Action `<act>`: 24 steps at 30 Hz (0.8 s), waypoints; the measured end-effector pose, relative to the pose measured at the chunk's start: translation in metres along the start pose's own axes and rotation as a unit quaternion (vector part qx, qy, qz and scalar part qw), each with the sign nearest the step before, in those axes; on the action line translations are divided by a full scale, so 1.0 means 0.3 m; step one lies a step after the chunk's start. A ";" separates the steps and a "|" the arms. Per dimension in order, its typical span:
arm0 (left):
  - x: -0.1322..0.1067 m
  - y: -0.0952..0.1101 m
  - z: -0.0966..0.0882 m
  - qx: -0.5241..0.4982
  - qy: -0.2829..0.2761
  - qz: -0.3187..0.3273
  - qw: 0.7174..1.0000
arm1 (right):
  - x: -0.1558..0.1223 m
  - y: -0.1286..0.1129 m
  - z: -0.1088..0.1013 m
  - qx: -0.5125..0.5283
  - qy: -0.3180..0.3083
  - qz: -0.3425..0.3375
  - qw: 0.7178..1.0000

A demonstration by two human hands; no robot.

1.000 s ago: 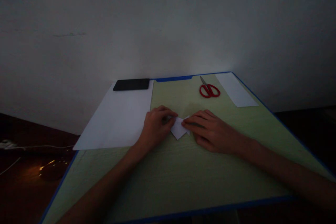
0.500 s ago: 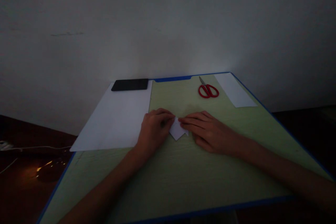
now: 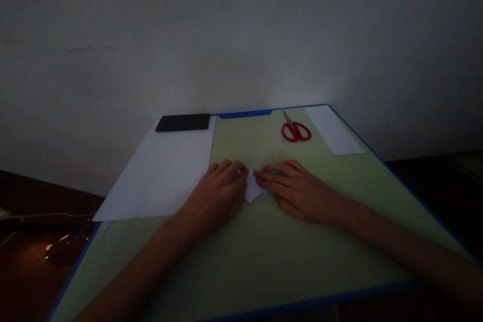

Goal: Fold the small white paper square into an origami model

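Note:
A small folded white paper piece (image 3: 254,190) lies on the green, blue-edged table (image 3: 264,256) near its middle. My left hand (image 3: 219,195) rests on the paper's left side with fingers curled down onto it. From the right, my right hand (image 3: 292,188) lies flat with fingers stretched out, their tips pressing the paper's right part. Most of the paper is hidden under both hands; only a small pointed part shows between them.
A large white sheet (image 3: 162,171) lies at the left, hanging over the table edge, with a black phone (image 3: 183,123) on its far end. Red-handled scissors (image 3: 296,131) and a white paper strip (image 3: 334,129) lie at the far right. A wall stands behind.
Both hands have closed in over the folded paper, covering more of it. My left fingers have come down flatter onto it. The view has shifted slightly.

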State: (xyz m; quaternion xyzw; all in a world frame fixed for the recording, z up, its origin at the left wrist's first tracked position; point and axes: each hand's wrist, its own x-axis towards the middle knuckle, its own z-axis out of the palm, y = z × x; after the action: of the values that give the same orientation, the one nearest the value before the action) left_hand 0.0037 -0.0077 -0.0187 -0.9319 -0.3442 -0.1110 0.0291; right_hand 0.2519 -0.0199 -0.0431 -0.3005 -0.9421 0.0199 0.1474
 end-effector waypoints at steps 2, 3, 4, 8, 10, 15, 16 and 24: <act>-0.004 -0.019 0.002 -0.017 0.001 0.010 1.000 | -0.002 0.001 0.002 0.002 -0.004 0.002 1.000; -0.005 -0.025 0.001 -0.022 0.001 0.013 1.000 | -0.002 0.002 0.003 0.002 -0.005 0.003 1.000; -0.006 -0.029 -0.001 -0.025 0.000 0.016 1.000 | -0.002 0.002 0.003 0.002 -0.006 0.004 1.000; -0.009 -0.028 -0.019 -0.007 -0.012 0.027 1.000 | -0.002 0.002 0.002 0.003 -0.005 0.002 1.000; -0.011 -0.024 -0.026 0.013 -0.019 0.028 0.999 | -0.003 0.003 0.000 0.006 -0.001 0.001 1.000; -0.015 -0.019 -0.030 0.048 -0.027 0.010 0.998 | -0.012 0.003 -0.002 -0.001 0.013 0.003 1.000; -0.016 -0.018 -0.029 0.046 -0.027 0.011 0.998 | -0.014 0.002 -0.002 -0.008 0.015 0.003 1.000; -0.018 -0.003 -0.024 0.048 -0.014 0.038 0.998 | -0.030 -0.007 0.001 -0.063 0.030 -0.014 0.997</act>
State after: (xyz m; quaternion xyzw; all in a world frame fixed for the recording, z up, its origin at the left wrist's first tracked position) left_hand -0.0022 -0.0113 -0.0130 -0.9433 -0.3137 -0.0801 0.0727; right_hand 0.2575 -0.0266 -0.0456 -0.2967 -0.9407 -0.0509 0.1565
